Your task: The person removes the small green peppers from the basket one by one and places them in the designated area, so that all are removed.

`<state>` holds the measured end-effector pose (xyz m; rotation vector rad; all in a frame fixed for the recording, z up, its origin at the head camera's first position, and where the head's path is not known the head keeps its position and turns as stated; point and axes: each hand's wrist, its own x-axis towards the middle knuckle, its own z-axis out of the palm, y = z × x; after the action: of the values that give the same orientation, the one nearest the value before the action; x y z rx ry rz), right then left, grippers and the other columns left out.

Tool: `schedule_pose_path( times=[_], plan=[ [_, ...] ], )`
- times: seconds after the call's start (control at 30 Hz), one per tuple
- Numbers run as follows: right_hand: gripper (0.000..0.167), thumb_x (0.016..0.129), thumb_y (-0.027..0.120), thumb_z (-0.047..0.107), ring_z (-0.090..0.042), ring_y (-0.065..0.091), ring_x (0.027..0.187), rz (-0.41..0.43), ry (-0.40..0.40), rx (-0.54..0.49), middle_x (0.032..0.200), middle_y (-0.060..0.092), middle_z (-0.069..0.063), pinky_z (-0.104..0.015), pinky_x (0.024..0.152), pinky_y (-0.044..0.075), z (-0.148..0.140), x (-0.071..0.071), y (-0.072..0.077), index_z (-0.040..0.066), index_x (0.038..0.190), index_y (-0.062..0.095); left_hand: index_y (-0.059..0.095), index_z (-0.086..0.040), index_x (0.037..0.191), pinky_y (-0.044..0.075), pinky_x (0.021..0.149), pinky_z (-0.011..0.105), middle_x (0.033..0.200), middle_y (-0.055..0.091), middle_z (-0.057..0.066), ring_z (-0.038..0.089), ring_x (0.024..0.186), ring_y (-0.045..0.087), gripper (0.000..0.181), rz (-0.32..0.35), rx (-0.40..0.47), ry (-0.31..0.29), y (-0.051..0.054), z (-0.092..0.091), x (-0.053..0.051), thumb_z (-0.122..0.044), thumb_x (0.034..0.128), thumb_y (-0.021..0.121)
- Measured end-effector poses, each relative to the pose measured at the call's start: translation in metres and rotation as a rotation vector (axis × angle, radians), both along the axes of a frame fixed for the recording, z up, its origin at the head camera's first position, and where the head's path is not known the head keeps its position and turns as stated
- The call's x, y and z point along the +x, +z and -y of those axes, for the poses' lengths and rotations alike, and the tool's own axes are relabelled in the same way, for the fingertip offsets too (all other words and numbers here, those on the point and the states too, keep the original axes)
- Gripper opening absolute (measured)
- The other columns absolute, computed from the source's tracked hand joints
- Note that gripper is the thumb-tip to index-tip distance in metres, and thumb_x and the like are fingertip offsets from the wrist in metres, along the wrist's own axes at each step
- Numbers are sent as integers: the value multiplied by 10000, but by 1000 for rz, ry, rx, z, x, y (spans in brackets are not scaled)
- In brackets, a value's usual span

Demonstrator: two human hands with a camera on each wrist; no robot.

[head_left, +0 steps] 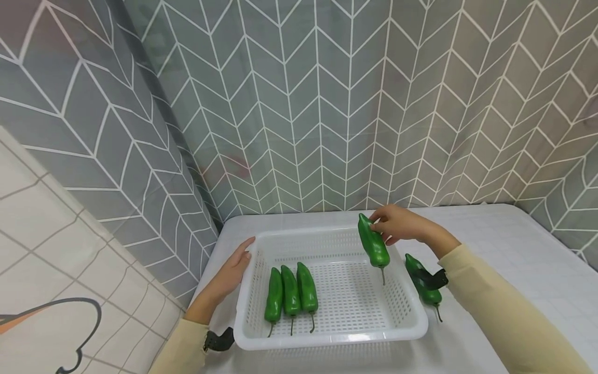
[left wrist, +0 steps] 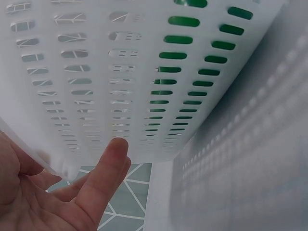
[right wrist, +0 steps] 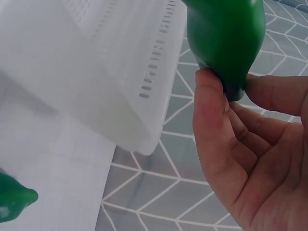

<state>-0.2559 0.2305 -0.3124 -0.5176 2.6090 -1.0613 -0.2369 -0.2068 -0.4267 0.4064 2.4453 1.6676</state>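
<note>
My right hand (head_left: 403, 223) pinches a green pepper (head_left: 372, 243) between thumb and fingers, above the right side of a white plastic basket (head_left: 329, 340). This pepper hangs tilted, its stem pointing down; in the right wrist view, the fingertips hold its narrow end. My left hand (head_left: 232, 270) holds the basket's left rim, with fingers against the perforated outer wall in the left wrist view. Inside the basket, towards its left, three green peppers (head_left: 290, 292) lie side by side, stems towards me. One more green pepper (head_left: 422, 283) lies on the table outside the basket's right wall, partly hidden by the right wrist's black strap.
The basket stands on a white table (head_left: 495, 244). A grey curtain (head_left: 322, 114) with white zigzag lines hangs behind the table and along its left. White tiles (head_left: 56, 244) are at the lower left.
</note>
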Motion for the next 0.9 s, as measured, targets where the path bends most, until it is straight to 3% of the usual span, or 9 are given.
schedule_pose_path(
  times=[0.9],
  plan=[
    [413, 1037, 562, 126, -222, 707, 846, -20, -29, -18, 1036, 701, -145, -397, 727, 613, -36, 6, 3, -168, 1325, 526, 205, -131, 1620, 495, 984, 441, 1434, 507, 239, 359, 1215, 600, 500, 5, 10, -1, 1, 0, 1, -212, 1136, 297]
  ],
)
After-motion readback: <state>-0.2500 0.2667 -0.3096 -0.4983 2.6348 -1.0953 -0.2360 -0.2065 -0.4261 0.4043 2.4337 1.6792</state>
